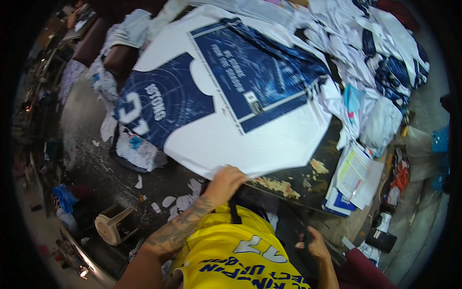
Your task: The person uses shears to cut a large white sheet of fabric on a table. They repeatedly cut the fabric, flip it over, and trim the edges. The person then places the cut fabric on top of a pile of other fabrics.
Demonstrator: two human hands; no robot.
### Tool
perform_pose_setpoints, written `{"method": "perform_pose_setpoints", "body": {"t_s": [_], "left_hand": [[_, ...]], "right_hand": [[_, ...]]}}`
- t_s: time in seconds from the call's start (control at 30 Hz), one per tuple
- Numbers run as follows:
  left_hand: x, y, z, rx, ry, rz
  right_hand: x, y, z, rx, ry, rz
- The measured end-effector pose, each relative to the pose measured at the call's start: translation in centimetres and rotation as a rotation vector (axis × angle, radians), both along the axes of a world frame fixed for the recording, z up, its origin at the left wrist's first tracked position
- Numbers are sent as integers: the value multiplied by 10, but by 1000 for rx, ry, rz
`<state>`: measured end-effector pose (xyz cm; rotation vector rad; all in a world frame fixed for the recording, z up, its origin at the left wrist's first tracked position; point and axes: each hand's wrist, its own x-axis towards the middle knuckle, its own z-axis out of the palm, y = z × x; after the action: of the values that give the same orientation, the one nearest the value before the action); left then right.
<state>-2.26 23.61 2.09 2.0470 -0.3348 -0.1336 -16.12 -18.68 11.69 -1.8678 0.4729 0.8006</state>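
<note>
Across the dark tabletop (91, 130): 1 white fabric sheet (269, 149), spread out in front of me, printed with navy jersey panels.
Printed panels: 2 in plain sight. 1 curved-neck panel (179, 98) at the sheet's left end, with pale lettering and a large pale numeral; 1 squared panel (228, 79) to its right, with pale lettering, a pale border and dark folds along its far side.
My left hand (225, 185): on the sheet's near edge, fingers bent and close together; whether they pinch the cloth or only press it, I cannot tell.
My right hand (317, 246): low on the right, well apart from the sheet, fingers curled around 1 dark slender item (307, 236), kind unclear.
Clothing on me: 1 yellow shirt (216, 248), between my forearms.
Right of the sheet: 1 heap of white and navy cloth (337, 33); below it, loose papers (355, 168).
Lower left: white scraps (169, 201); 1 beige stool (107, 230).
</note>
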Motion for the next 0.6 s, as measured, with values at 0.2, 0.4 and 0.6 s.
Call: {"method": "perform_pose_setpoints", "body": {"t_s": [0.2,0.4,0.6], "left_hand": [[-2,-5,21,77,155,56],[-5,-16,17,248,90,-73],[-5,-19,28,248,71,-53]], "right_hand": [[58,55,-31,56,124,630],[84,68,-21,-49,399,474],[96,77,-24,-32,266,543]]}}
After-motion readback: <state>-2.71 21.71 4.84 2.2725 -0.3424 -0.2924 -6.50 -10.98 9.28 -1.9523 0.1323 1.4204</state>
